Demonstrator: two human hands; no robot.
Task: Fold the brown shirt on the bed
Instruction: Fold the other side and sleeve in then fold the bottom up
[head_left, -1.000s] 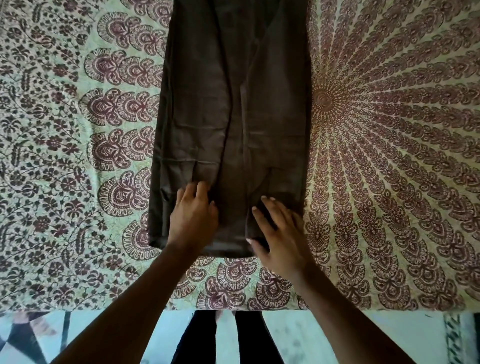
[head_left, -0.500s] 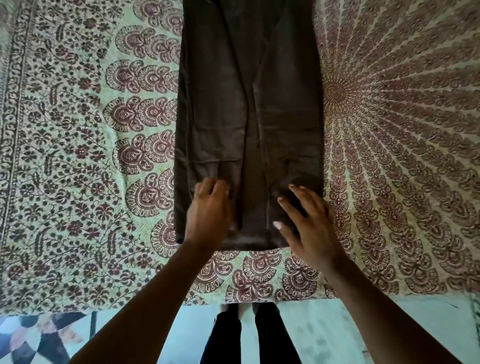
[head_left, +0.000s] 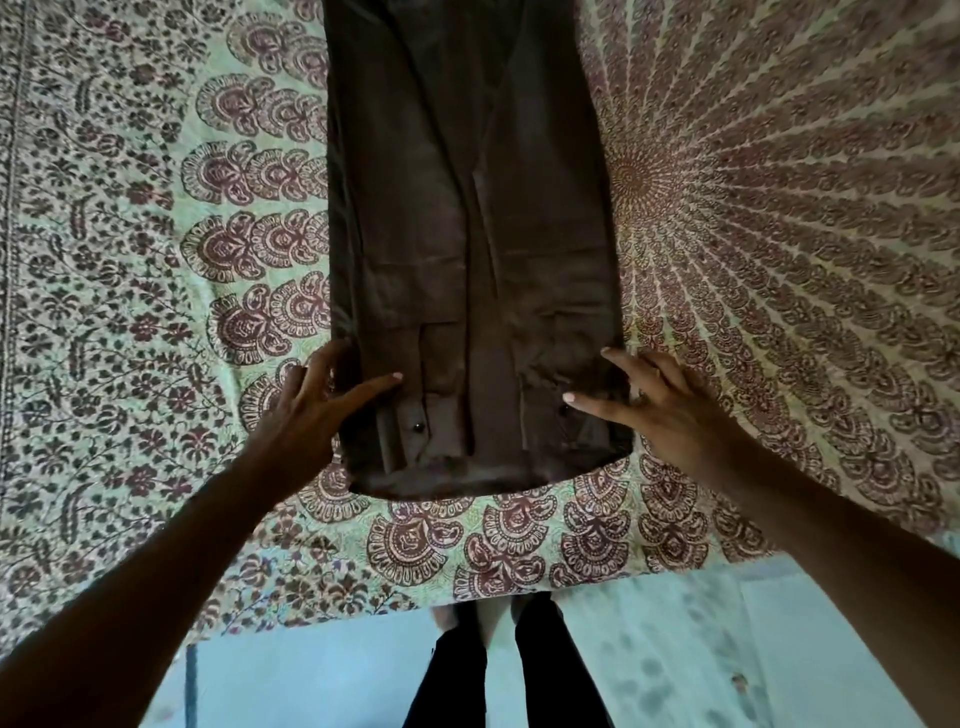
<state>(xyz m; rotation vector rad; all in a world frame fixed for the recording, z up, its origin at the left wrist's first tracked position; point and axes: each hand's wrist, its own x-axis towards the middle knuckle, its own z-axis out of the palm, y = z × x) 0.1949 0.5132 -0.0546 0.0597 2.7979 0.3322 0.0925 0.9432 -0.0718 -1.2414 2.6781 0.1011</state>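
Brown shirt (head_left: 467, 249) lies on the bed (head_left: 130, 312) as a long narrow strip, both sides already turned in; left hand (head_left: 306, 410) and right hand (head_left: 660, 405), fingers spread, flank its near end gripping nothing; crosswise folds apparently remain.

Bedspread (head_left: 156, 312) bare both sides of brown shirt (head_left: 467, 234); hands flank near hem, nothing btwn.

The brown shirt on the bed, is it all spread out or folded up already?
Partly folded. The brown cloth shirt lies as a long narrow strip on the patterned bedsheet, both sides turned in to the middle. It is not yet folded lengthwise.
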